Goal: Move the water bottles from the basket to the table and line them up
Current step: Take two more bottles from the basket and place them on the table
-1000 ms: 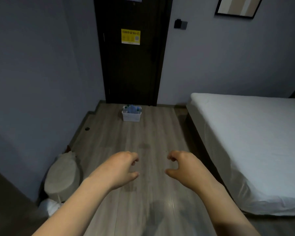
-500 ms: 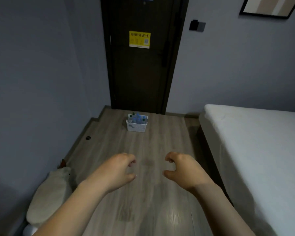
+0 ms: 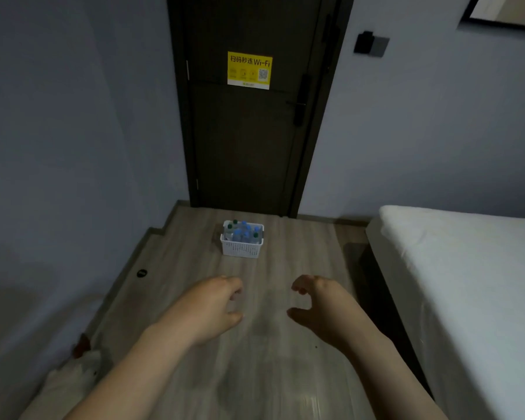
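head cam: both hands empty, bottles (image 3: 242, 231) in basket (image 3: 240, 249) ahead.

The view now sits closer to the white perforated plastic basket (image 3: 241, 247) on the grey wood-plank floor (image 3: 300, 262); a second ago it lay farther off. The clear water bottles with blue and green caps (image 3: 243, 231) in it show more plainly. The dark door (image 3: 249, 131) with its yellow Wi-Fi sticker (image 3: 249, 69) fills more of the frame. The white-sheeted bed (image 3: 467, 283) has slid rightward. The pale round object at lower left (image 3: 70, 377) has dropped to the frame's edge.
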Motion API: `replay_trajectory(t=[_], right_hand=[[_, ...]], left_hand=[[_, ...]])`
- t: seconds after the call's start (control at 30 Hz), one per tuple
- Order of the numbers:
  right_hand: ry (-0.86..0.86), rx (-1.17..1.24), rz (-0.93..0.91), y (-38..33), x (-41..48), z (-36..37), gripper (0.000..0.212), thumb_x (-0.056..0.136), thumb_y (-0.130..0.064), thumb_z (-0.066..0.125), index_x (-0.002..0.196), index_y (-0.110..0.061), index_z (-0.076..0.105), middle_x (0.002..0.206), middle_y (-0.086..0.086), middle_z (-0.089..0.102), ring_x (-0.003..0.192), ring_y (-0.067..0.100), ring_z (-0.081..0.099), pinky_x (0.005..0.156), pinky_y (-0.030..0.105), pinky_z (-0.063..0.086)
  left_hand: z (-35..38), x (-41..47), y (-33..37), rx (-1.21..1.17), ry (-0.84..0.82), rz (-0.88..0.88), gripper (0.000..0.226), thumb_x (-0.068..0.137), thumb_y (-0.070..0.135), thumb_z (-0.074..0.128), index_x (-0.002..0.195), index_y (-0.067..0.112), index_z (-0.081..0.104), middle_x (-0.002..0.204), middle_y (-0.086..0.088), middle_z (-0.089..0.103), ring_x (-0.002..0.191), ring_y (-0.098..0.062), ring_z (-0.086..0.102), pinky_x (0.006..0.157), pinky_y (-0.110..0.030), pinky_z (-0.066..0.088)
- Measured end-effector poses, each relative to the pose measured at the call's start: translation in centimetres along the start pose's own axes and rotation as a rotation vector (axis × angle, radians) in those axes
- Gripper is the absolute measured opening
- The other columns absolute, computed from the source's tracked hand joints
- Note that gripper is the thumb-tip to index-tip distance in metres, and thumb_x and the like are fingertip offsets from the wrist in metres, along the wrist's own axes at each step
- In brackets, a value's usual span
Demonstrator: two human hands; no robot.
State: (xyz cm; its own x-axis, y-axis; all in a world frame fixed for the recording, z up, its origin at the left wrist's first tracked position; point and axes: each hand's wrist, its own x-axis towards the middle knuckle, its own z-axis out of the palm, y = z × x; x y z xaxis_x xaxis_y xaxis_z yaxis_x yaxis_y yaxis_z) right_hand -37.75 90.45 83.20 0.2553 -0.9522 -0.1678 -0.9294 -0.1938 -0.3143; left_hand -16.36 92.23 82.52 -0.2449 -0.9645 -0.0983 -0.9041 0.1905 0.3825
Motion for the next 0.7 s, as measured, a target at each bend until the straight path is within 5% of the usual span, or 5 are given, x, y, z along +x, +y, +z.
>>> replay_trajectory(t=[0.47, 0.7], right_hand=[[-0.039, 0.011, -0.016, 3.9, 25.4, -1.9, 0.047, 0.081, -0.041, 0.069, 0.124, -0.031, 0.054, 0.12, -0.009, 0.059, 0.102, 0.007, 0.058, 0.083, 0.021, 0.049], [-0.038, 0.035, -0.084, 7.2, 37.5, -6.2, 0.047, 0.082, -0.038, 0.069, 0.126, -0.03, 0.053, 0.121, -0.008, 0.059, 0.104, 0.007, 0.058, 0.081, 0.019, 0.046]], left_hand=[[-2.9, 23.2, -7.9, -0.048, -0.001, -0.065, 0.034, 0.082, 0.038, 0.065, 0.111, 0.024, 0.056, 0.109, 0.008, 0.058, 0.103, -0.01, 0.056, 0.091, -0.031, 0.047], [-4.6, 34.5, -9.6, -0.097, 0.019, -0.146, 0.035, 0.081, 0.04, 0.066, 0.113, 0.028, 0.056, 0.106, 0.013, 0.055, 0.096, -0.004, 0.054, 0.086, -0.022, 0.046]])
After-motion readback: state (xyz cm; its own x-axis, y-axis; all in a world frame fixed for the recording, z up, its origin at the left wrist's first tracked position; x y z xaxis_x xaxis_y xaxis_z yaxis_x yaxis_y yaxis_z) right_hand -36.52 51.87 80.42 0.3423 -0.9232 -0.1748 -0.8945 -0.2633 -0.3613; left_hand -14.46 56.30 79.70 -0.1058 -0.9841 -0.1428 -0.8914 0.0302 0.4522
